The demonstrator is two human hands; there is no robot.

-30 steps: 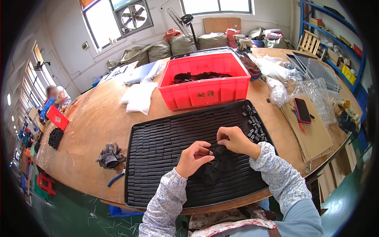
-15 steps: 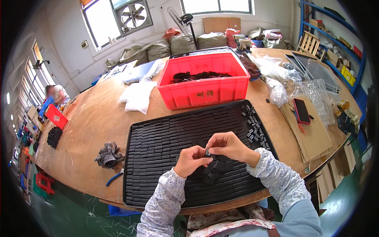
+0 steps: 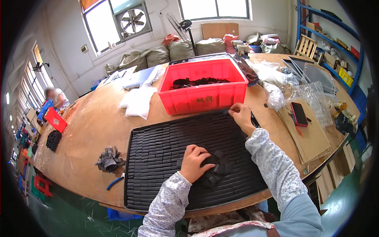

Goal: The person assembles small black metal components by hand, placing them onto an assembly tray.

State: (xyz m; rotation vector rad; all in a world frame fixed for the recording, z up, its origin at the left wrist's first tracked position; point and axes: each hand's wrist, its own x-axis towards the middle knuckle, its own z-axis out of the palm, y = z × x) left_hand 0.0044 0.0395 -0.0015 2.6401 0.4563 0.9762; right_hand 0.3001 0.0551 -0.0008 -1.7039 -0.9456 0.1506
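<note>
A black tray [image 3: 152,129] lies in front of me, lined with rows of small black rectangular pieces. A loose heap of flat black pieces [image 3: 221,169] rests on those rows near the middle. My left hand [image 3: 194,162] is at the heap's left side, its fingers curled round a black piece. Farther off, at the tray's far right corner, my right hand [image 3: 242,117] has thumb and fingers pinched together; whatever is between them is too small to make out. My right hand and forearm hide most of the tray's right side.
Behind the tray stands a red bin [image 3: 203,98] holding dark pieces. A white bag [image 3: 139,102], dark gloves [image 3: 109,159] and a blue-handled tool [image 3: 115,183] lie to the left. On the right, a phone [image 3: 299,114] rests on cardboard [image 3: 306,140]. A person [image 3: 59,98] sits far left.
My hands have parted from their meeting point above the heap. The right has moved away to the tray's far right corner; the left has lowered onto the heap.
</note>
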